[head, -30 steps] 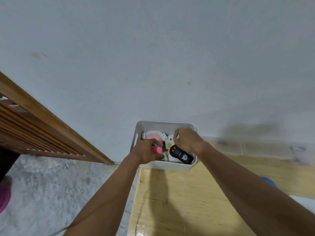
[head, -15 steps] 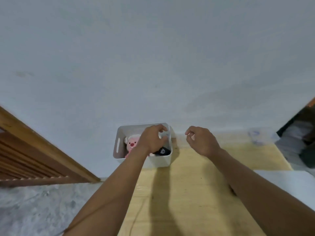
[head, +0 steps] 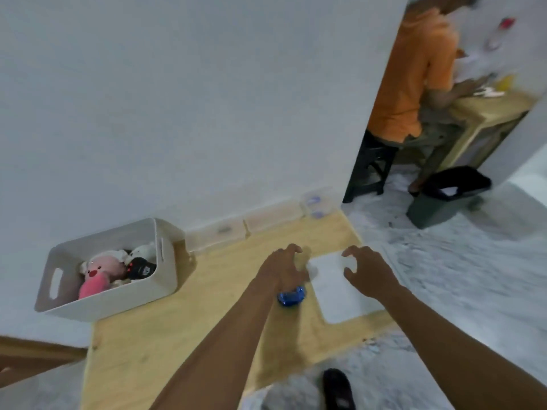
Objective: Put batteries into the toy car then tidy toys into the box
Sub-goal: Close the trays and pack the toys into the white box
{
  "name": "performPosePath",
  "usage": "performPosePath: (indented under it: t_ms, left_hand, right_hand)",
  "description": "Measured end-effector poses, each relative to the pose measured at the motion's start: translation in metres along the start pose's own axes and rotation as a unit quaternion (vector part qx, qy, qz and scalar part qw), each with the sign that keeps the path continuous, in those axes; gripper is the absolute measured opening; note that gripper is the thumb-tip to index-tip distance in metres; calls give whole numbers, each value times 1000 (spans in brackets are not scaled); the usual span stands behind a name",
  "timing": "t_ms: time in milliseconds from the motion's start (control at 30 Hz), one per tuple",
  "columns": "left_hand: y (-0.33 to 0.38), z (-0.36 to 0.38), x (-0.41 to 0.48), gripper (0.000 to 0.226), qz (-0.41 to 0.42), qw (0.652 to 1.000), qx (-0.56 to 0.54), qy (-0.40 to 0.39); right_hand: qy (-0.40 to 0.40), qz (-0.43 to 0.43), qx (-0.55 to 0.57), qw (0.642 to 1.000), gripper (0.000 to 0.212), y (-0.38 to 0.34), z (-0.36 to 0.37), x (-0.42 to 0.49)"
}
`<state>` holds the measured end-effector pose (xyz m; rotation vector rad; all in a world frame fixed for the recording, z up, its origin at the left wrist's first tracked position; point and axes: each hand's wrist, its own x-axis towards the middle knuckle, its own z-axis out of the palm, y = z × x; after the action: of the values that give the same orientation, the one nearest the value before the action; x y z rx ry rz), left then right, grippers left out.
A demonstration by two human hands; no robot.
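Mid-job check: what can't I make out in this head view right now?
Head view, blue toy: mostly hidden under the left hand; shape unclear.
Head view, box: lower contents covered by the pink plush.
Head view, clear containers by the wall: blurred, contents unreadable.

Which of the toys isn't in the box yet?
The blue toy car, on the table by the left hand. The pink plush, the white plush and the black toy all lie inside the white box.
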<state>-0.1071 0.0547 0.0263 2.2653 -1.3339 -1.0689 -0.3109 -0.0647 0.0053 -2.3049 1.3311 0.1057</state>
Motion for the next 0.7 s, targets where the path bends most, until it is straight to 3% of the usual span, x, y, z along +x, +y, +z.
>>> performPosePath:
  t_ms: [267,500,700]
  left_hand:
    - [64,97,39,85,-103,991,51,-68]
    - [70,122,46,90,-146,982,79,-85]
    - [71,140,53,87,-163,979,100,-69]
  right_hand:
    - [-118,-13,-89,989,69,113,-13,17]
    - [-193,-17,-67,979,83,134,7,40]
    - [-192,-26,-36,980,86,146,17,46]
